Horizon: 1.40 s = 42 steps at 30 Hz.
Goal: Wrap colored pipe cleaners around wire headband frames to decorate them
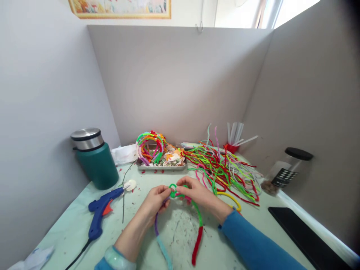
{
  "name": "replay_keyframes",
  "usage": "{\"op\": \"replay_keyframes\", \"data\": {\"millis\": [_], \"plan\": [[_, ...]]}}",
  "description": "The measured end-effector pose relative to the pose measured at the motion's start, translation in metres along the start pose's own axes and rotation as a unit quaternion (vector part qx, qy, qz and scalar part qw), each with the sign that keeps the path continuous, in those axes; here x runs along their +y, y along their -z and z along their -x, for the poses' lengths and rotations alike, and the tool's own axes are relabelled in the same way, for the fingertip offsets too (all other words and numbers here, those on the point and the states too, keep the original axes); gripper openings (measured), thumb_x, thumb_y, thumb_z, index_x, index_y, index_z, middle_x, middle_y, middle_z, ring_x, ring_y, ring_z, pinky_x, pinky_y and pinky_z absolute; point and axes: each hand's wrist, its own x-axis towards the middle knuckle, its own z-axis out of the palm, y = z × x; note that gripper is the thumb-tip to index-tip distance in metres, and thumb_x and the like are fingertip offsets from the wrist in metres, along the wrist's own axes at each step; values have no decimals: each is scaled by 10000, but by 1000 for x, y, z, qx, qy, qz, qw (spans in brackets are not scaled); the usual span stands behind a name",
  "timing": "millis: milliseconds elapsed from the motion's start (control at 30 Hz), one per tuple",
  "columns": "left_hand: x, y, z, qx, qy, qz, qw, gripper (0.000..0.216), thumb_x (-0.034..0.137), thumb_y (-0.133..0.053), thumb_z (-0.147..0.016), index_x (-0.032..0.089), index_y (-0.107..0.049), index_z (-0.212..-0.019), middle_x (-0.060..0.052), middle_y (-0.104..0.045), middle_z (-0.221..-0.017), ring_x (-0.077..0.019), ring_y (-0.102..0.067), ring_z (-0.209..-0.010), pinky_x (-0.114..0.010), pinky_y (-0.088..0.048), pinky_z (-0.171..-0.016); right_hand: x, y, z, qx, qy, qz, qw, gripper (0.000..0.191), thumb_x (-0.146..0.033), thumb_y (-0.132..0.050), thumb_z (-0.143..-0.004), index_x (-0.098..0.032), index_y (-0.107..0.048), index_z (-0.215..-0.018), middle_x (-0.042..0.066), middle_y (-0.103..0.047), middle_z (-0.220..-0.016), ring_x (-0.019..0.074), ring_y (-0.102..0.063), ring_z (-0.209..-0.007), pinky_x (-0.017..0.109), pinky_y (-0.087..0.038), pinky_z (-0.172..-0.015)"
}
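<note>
Left hand and right hand, lower centre of frame, both pinch multicoloured pipe-cleaner band, green loop between fingertips. Blue glue gun lies lower left; pipe-cleaner pile right of centre; metal tray near centre.

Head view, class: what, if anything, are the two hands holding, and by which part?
A multicoloured fuzzy band: the left hand and right hand pinch it near its middle, around the small green loop.
</note>
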Motion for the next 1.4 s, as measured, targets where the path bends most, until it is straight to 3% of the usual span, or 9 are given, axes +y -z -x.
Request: {"op": "replay_keyframes", "data": {"millis": [167, 400, 667, 833, 1033, 1233, 1400], "plan": [[2, 8, -1, 3, -7, 27, 1000, 357, 445, -700, -598, 159, -523, -715, 75, -432, -390, -24, -266, -322, -154, -113, -322, 1, 9, 3, -68, -51, -29, 996, 252, -328, -670, -667, -166, -515, -782, -30, -552, -589, 92, -524, -487, 170, -401, -376], [0, 12, -3, -5, -29, 0, 1000, 348, 438, -695, -618, 147, -540, -731, 73, -435, -400, -24, -263, -325, -152, -131, -312, 6, 3, -1, -54, -37, -63, 996, 181, -284, -634, -683, -156, -520, -743, -35, -563, -577, 41, -427, -377, 135, -310, -295], [2, 15, -1, -24, -45, -23, 998, 312, 410, -684, -647, 139, -553, -728, 70, -451, -416, -19, -269, -320, -147, -164, -310, 7, 7, -2, -86, -56, -96, 990, 181, -279, -643, -686, -148, -523, -717, -24, -579, -599, 36, -451, -392, 127, -320, -302], [3, 12, 0, -11, -47, -34, 998, 330, 411, -692, -638, 151, -536, -769, 80, -441, -423, -26, -289, -328, -139, -165, -301, 7, 4, -1, -62, -41, -58, 996, 159, -260, -626, -683, -152, -529, -748, -29, -572, -586, 54, -478, -409, 139, -359, -316], [4, 15, 0, 17, -49, -48, 998, 332, 393, -712, -608, 165, -529, -766, 119, -338, -361, -27, -230, -299, -145, -154, -280, 5, 5, 2, -95, -54, -13, 994, 201, -303, -637, -688, -152, -536, -774, -23, -566, -569, 83, -526, -456, 162, -404, -380], [4, 20, -1, 10, -32, -45, 998, 395, 374, -746, -563, 141, -584, -837, 74, -467, -474, -46, -368, -364, -147, -233, -298, 4, -1, 2, -70, -35, 9, 997, 199, -336, -603, -721, -153, -527, -710, -25, -567, -556, 59, -476, -390, 162, -361, -368], [6, 19, 1, 11, -27, -74, 997, 349, 396, -737, -567, 124, -598, -735, 78, -435, -388, -37, -315, -323, -154, -192, -297, 7, -8, 3, -77, -45, 7, 996, 209, -360, -593, -722, -165, -518, -724, -25, -571, -560, 77, -471, -373, 178, -345, -338]]}}
